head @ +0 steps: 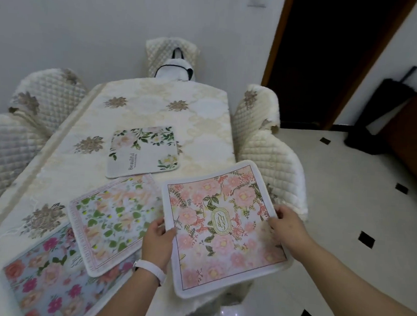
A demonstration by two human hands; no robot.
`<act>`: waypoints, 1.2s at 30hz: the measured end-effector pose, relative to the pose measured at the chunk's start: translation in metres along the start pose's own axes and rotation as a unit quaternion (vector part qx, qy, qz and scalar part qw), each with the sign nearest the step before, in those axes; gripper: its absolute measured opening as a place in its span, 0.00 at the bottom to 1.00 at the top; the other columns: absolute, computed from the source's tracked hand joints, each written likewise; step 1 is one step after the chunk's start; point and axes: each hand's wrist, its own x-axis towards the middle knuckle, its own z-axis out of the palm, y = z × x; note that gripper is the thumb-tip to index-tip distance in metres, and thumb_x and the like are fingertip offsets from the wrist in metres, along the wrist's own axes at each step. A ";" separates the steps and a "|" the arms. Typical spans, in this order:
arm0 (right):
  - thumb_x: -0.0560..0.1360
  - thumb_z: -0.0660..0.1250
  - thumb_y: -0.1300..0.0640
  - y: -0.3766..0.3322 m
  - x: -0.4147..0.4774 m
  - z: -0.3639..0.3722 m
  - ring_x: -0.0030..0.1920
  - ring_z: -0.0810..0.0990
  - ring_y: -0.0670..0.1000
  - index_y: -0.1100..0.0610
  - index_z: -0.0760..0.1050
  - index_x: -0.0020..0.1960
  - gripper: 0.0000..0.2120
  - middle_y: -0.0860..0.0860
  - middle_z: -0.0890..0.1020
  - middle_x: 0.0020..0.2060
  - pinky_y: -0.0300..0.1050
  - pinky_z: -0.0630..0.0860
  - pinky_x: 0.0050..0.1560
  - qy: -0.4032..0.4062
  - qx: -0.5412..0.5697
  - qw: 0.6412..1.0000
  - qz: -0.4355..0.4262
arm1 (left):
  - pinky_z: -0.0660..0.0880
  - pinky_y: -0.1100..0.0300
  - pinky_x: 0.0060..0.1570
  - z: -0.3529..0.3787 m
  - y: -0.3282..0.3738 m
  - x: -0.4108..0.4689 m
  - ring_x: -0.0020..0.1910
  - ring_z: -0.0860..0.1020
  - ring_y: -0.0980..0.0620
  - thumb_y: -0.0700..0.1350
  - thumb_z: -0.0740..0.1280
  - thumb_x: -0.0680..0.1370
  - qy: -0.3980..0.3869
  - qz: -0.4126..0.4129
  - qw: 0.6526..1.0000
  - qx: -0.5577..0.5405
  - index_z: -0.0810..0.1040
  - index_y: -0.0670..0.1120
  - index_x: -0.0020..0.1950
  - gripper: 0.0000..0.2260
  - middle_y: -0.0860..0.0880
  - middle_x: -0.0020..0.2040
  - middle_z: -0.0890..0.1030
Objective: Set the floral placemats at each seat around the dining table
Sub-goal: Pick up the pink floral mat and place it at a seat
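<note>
hands (221,235) grip pink placemat (225,223); white placemat (143,151) reads "beautiful".

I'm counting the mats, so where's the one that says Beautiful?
In the head view, the Beautiful placemat lies flat mid-table on the cream tablecloth, just beyond the green-leaf placemat.

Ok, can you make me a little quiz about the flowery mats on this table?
1. How many mats lie flat on the cream embroidered tablecloth?
2. True or false: the pink peony placemat with the gold oval label is held by one hand only.
3. Which mat has the word "Beautiful" on it: A) the white mat with green leaves, B) the blue mat with bright pink roses, C) the pale mat with green dots of leaves?

Key: 1. Three. 2. False: the left hand and right hand both grip it. 3. A.
</note>
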 end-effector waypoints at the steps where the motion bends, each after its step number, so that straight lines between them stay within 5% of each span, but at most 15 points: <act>1: 0.76 0.61 0.66 0.005 -0.002 -0.016 0.34 0.77 0.53 0.57 0.77 0.48 0.08 0.55 0.82 0.40 0.42 0.73 0.28 0.004 0.015 1.000 0.003 | 0.76 0.41 0.55 0.014 0.001 -0.008 0.51 0.79 0.42 0.35 0.66 0.77 -0.003 0.006 1.000 0.000 0.73 0.49 0.59 0.14 0.48 0.49 0.81; 9: 0.74 0.62 0.67 0.059 0.008 -0.157 0.34 0.78 0.52 0.60 0.78 0.49 0.08 0.54 0.82 0.41 0.43 0.74 0.33 0.062 0.092 0.994 0.011 | 0.78 0.40 0.51 0.147 0.017 -0.062 0.47 0.82 0.40 0.37 0.69 0.74 -0.041 0.041 0.998 0.036 0.75 0.49 0.59 0.15 0.45 0.47 0.83; 15: 0.74 0.62 0.68 0.098 0.020 -0.240 0.44 0.83 0.56 0.57 0.79 0.48 0.10 0.54 0.84 0.45 0.53 0.80 0.49 0.105 0.140 0.985 0.004 | 0.79 0.44 0.48 0.234 0.034 -0.094 0.45 0.83 0.42 0.37 0.69 0.74 -0.082 0.075 0.993 0.035 0.74 0.48 0.59 0.15 0.45 0.48 0.83; 25: 0.73 0.62 0.68 0.143 0.032 -0.318 0.39 0.84 0.54 0.58 0.79 0.47 0.10 0.55 0.85 0.43 0.46 0.79 0.40 0.162 0.202 0.965 0.032 | 0.79 0.58 0.30 0.341 0.055 -0.110 0.35 0.83 0.51 0.34 0.66 0.76 -0.155 0.103 0.981 0.060 0.75 0.47 0.57 0.12 0.51 0.43 0.83; 29: 0.74 0.62 0.67 0.157 0.050 -0.343 0.40 0.84 0.53 0.56 0.78 0.48 0.09 0.52 0.85 0.43 0.45 0.80 0.39 0.178 0.190 0.964 0.053 | 0.81 0.46 0.42 0.380 0.051 -0.097 0.40 0.85 0.44 0.36 0.68 0.76 -0.184 0.097 0.974 0.086 0.76 0.47 0.60 0.15 0.46 0.44 0.85; 36: 0.75 0.63 0.67 0.159 0.127 -0.382 0.39 0.85 0.54 0.57 0.78 0.48 0.09 0.54 0.86 0.43 0.44 0.80 0.37 0.192 0.194 0.959 0.078 | 0.80 0.40 0.46 0.465 0.062 -0.047 0.42 0.84 0.42 0.38 0.69 0.74 -0.204 0.097 0.969 0.098 0.77 0.50 0.56 0.12 0.46 0.44 0.85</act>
